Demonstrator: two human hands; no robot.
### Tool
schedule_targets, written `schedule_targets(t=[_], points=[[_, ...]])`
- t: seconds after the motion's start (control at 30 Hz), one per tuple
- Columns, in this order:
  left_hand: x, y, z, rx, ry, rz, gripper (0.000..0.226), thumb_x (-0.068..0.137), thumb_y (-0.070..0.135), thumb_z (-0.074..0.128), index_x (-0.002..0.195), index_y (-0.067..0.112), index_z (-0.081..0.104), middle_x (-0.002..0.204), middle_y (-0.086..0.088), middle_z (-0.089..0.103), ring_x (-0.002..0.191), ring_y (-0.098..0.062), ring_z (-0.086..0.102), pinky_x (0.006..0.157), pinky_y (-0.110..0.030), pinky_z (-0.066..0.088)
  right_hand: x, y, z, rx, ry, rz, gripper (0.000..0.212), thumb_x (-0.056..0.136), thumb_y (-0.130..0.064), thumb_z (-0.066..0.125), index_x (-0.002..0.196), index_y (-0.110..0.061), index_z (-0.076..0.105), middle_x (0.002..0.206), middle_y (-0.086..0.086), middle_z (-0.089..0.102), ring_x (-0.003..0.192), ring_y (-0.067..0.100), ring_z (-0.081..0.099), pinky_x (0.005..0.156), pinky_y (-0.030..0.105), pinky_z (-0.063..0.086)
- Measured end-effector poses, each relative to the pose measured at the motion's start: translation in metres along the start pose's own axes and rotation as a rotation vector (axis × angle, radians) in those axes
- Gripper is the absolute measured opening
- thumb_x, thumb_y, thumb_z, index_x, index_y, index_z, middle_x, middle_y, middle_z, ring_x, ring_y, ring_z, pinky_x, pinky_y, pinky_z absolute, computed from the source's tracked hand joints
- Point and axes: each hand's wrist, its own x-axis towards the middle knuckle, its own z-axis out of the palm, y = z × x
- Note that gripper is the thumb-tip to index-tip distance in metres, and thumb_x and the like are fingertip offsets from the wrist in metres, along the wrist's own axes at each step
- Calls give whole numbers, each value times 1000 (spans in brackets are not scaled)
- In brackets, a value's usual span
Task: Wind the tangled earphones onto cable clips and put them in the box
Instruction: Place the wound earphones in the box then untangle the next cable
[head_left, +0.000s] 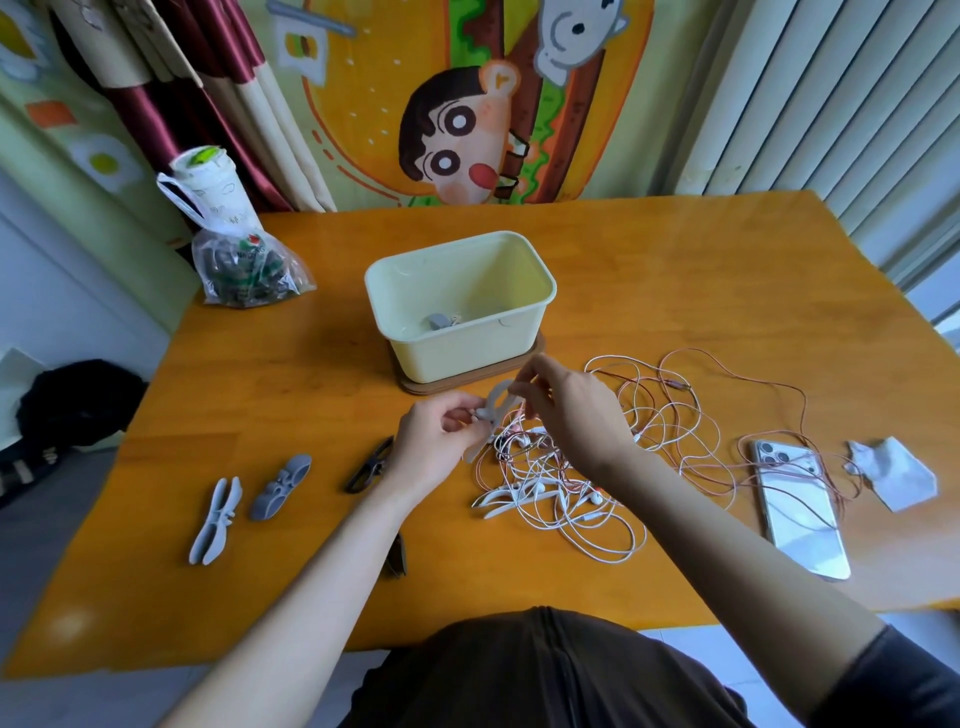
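hands: cable clip (497, 408) is pinched between left hand (441, 434) and right hand (563, 402) | tangled earphones (540, 489): heaped on bench (311, 374) beneath hands, near box (467, 353) | step: winding judged barely begun | next: one cord end must be freed

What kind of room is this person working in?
Most likely a room in a home: an orange wooden table stands before a colourful cartoon wall hanging, maroon and cream curtains hang at the left, and a white smartphone lies on the table.
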Motion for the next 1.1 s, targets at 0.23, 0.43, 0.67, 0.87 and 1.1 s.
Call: schedule_targets(t=[0.23,0.43,0.67,0.87,1.1], points=[[-1,3,-3,-67,-66,-2,29,87,4,66,87,33,64,84,2,64,86,-23,62,80,-31,51,3,3,-1,109,16,24,11,94,-25,54,87,-17,58,71,-11,62,60,7,56,57,30,47],[-4,7,-7,-149,-170,-43,19,89,3,62,103,16,66,87,0,66,76,-8,60,67,-12,48,5,10,-1,189,-33,67,13,93,-27,56,82,-20,57,65,-16,58,50,-1,49,47,13,35],[-5,7,-20,-382,-357,-151,20,88,6,58,103,15,67,86,6,71,73,-7,61,69,-18,50,9,10,-10,486,-254,165,23,93,-17,56,77,-3,64,56,-13,61,49,-1,45,51,12,35],[1,12,-16,-783,-210,-204,27,76,11,59,102,7,64,89,-5,69,75,-16,62,68,-23,55,-2,2,3,717,-224,266,24,96,-16,52,74,-13,62,60,-11,60,46,-2,43,45,11,34],[9,18,-7,-1042,-25,-288,16,95,5,47,96,10,63,78,0,72,69,-9,68,63,-19,55,-15,-8,27,894,-86,404,11,97,-20,50,95,-11,56,68,1,65,44,5,38,42,14,30]])
